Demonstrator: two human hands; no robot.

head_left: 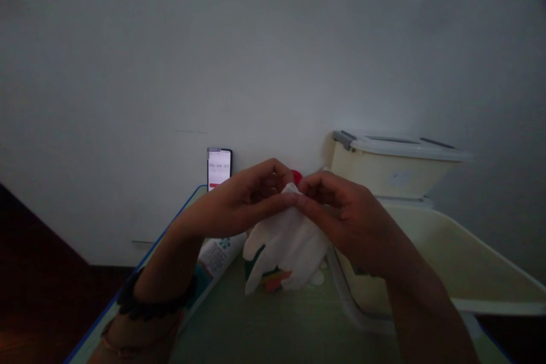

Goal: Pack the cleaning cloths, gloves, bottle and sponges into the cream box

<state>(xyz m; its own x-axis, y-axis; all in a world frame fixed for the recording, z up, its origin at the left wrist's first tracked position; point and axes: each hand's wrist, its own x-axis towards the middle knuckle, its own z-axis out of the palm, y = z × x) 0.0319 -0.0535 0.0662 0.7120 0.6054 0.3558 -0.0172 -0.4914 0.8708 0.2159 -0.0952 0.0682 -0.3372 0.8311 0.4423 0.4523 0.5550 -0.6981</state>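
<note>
My left hand (pixel 256 199) and my right hand (pixel 345 210) meet in the middle of the head view, thumbs and fingertips pinched together. Between them they grip the gathered top of a thin white glove (pixel 290 244). Its limp, finger-like ends hang down over the table. Behind the fingertips a small red object (pixel 297 175) shows in part. Partly covered by the glove lies something coloured green and orange (pixel 277 281), too hidden to name.
A phone with a running timer (pixel 219 168) leans on the wall at the back left. A white printed package (pixel 215 256) lies beside my left wrist. To the right stand an open cream bin (pixel 469 250) and a lidded box (pixel 384 168). The green table (pixel 256 330) has a blue edge.
</note>
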